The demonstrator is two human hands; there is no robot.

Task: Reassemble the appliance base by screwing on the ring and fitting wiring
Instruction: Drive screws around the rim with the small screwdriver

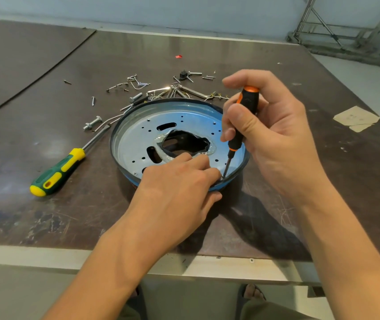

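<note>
step: driving rim screw | base (133, 139) flat on desk (45, 215), near edge | right hand (269, 135) wrapped round screwdriver (242, 125), tip at rim | left hand (177, 188) pinching base edge beside tip | advice: keep shaft upright, push down, stop base turning
</note>
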